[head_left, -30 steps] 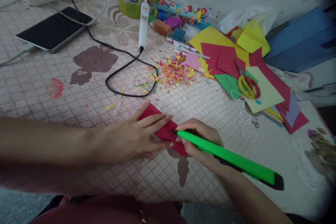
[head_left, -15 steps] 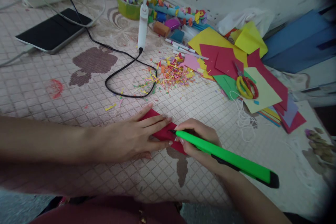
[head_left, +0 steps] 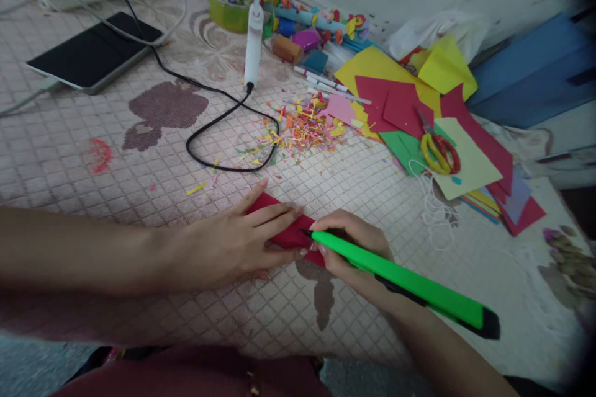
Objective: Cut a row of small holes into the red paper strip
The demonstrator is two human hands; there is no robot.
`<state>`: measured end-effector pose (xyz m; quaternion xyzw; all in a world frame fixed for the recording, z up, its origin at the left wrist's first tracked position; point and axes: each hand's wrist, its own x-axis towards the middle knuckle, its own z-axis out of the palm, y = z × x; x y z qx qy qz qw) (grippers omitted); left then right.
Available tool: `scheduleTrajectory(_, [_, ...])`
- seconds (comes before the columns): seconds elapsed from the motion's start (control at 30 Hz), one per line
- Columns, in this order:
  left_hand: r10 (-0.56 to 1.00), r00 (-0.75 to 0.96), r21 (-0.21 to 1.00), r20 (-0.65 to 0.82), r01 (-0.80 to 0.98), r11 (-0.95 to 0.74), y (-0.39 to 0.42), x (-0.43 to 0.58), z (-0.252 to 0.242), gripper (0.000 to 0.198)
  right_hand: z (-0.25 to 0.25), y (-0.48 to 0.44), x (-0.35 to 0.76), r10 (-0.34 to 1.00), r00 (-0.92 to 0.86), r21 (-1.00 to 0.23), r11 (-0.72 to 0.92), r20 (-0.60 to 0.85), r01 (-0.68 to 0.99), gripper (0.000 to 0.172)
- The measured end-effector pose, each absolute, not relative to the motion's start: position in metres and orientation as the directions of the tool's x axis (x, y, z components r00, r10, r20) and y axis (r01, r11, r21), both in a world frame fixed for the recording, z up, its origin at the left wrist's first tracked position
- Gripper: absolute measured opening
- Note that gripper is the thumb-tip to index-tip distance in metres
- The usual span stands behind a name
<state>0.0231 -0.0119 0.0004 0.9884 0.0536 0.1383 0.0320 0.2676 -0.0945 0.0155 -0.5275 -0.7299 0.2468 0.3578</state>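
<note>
My left hand (head_left: 237, 242) lies flat with its fingers spread, pressing a piece of red paper (head_left: 291, 237) against the quilted tablecloth. Part of that paper is hidden under the hand. In my right hand (head_left: 356, 239) is a long green pen (head_left: 400, 277) with a black tip and a black end, gripped close to the tip between thumb and fingers. The tip points left and meets the red paper just right of my left fingertips. Whether a mark shows there, I cannot make out.
Paper scraps (head_left: 311, 127) are strewn beyond my hands, beside a looped black cable (head_left: 189, 149) and a white glue gun-like tool (head_left: 254, 43). Scissors (head_left: 435, 152) lie on coloured paper sheets (head_left: 470, 164) at right. A tablet (head_left: 95, 53) lies far left; green tape (head_left: 228, 12) stands behind.
The pen's far end has swung slightly down and to the right, its tip staying on the red paper. My left hand has barely moved.
</note>
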Motion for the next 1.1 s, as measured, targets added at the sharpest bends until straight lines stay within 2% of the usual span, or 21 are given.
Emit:
scheduleTrajectory(0.17, [0.1,0.959,0.062,0.267,0.086,-0.994,-0.008,0.024,0.002,0.054,0.013,-0.093,0.267,0.941,-0.181,-0.733,0.336,0.285,0.591,0.032])
scheduleTrajectory(0.43, [0.02,0.977,0.205,0.212,-0.024,-0.979,0.002,0.017,0.002,0.05,0.011,-0.092,0.267,0.937,-0.182,-0.722,0.346,0.298,0.599,0.037])
scheduleTrajectory(0.87, [0.078,0.977,0.175,0.199,0.043,-0.984,-0.006,0.019,0.003,0.051,0.015,-0.094,0.265,0.939,-0.178,-0.709,0.339,0.294,0.618,0.036])
scheduleTrajectory(1.1, [0.119,0.969,0.121,0.215,0.094,-0.988,-0.013,0.022,0.004,0.05,0.015,-0.094,0.265,0.936,-0.179,-0.712,0.346,0.302,0.61,0.037])
